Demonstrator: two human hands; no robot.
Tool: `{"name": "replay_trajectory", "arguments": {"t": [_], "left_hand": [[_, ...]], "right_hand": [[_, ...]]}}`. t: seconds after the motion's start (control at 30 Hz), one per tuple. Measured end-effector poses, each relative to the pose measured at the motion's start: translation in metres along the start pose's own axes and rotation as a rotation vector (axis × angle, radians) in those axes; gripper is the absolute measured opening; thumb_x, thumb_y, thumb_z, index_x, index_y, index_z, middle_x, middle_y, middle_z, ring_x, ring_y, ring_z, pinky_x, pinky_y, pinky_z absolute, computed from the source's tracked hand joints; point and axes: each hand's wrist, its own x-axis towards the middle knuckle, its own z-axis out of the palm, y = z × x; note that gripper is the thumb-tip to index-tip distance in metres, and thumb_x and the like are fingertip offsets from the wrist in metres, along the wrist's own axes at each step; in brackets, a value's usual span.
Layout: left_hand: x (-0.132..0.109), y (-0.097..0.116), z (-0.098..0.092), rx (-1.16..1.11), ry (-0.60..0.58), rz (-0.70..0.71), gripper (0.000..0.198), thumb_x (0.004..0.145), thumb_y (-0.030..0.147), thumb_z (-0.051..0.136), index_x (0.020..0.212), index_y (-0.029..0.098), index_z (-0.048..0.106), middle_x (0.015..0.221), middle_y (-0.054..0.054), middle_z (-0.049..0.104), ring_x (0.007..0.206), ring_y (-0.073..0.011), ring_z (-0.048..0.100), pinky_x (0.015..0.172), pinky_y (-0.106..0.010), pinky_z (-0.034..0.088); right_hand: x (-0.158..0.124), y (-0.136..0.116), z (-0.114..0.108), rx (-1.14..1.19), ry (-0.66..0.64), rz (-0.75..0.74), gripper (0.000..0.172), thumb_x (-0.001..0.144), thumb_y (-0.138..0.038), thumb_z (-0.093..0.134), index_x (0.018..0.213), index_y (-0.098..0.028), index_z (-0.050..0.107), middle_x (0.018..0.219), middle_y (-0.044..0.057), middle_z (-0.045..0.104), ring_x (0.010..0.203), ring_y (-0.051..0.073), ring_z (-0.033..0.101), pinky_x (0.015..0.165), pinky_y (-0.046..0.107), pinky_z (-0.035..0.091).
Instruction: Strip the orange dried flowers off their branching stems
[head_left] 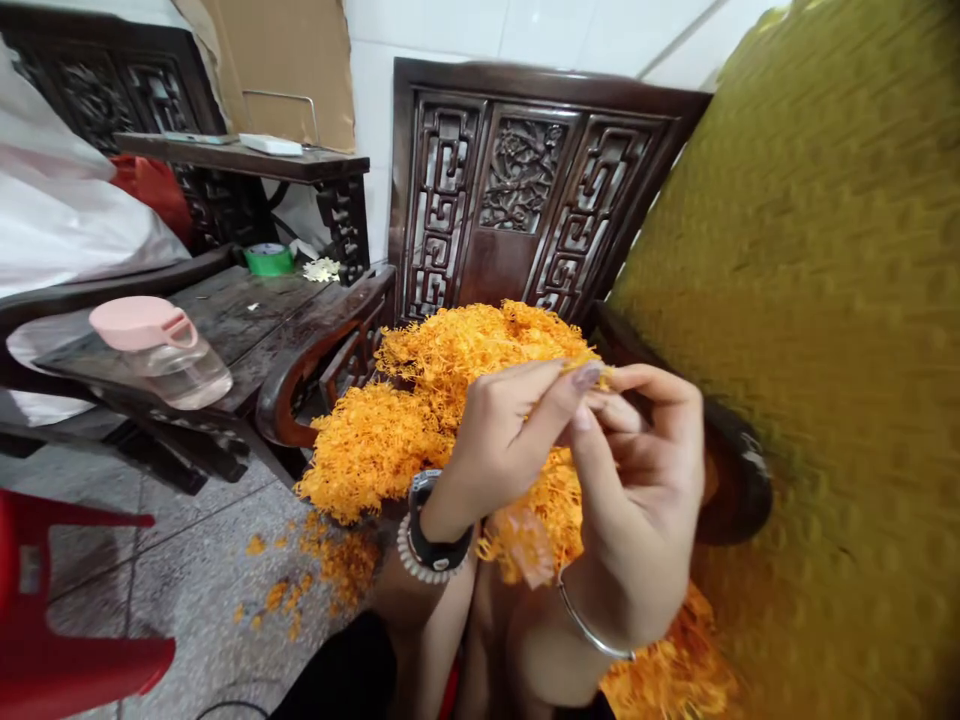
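Observation:
Fingertips together, my left hand (510,420) and my right hand (645,480) meet in front of the chair, both pinching a small orange curly piece (589,370). Much of that piece is covered by my fingers. Behind and below them, a large heap of orange curly strands (465,345) fills the chair seat. Under my wrists, near my lap, lies a pinkish translucent scrap (534,550) among more strands. My left wrist wears a dark watch and a beaded bracelet; a silver bangle circles my right wrist.
The carved wooden chair (502,260) stands against a tiled wall. At left, a dark wooden table (262,310) bears a pink-lidded bottle (169,350) and green tape (268,260). A red stool (82,640) is lower left. Yellow textured material (825,350) rises at right. Orange bits litter the floor.

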Motion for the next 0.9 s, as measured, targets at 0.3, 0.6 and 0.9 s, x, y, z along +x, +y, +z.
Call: {"name": "replay_trajectory", "arguments": {"t": [0.3,0.6,0.9], "left_hand": [[0.008,-0.022,0.036,-0.425,0.084,-0.311,0.045,0.093,0.049,0.033,0.112,0.02,0.063,0.082,-0.004,0.07,0.081,-0.0161,0.066,0.065,-0.029,0.054],[0.009,-0.032,-0.004,-0.7,0.496,-0.266,0.036,0.098,0.032,0.026,0.11,0.026,0.059,0.121,0.002,0.062,0.111,-0.0133,0.059,0.084,-0.024,0.052],[-0.003,-0.02,0.003,-0.701,0.315,-0.229,0.013,0.076,0.011,0.042,0.071,0.019,0.052,0.062,0.003,0.041,0.046,-0.0063,0.03,0.043,-0.02,0.028]], "right_hand": [[0.028,0.033,0.01,0.488,-0.036,-0.009,0.016,0.074,-0.018,0.058,0.083,-0.025,0.047,0.054,-0.009,0.027,0.04,0.006,0.021,0.036,0.018,0.022],[0.032,0.037,-0.023,0.718,0.092,0.051,0.012,0.069,-0.013,0.05,0.079,-0.019,0.048,0.05,-0.01,0.017,0.041,0.006,0.01,0.04,0.019,0.024],[0.025,0.023,-0.011,0.719,0.202,-0.097,0.024,0.071,-0.012,0.043,0.091,-0.015,0.057,0.059,-0.006,0.029,0.05,0.007,0.03,0.056,0.022,0.041]]}}
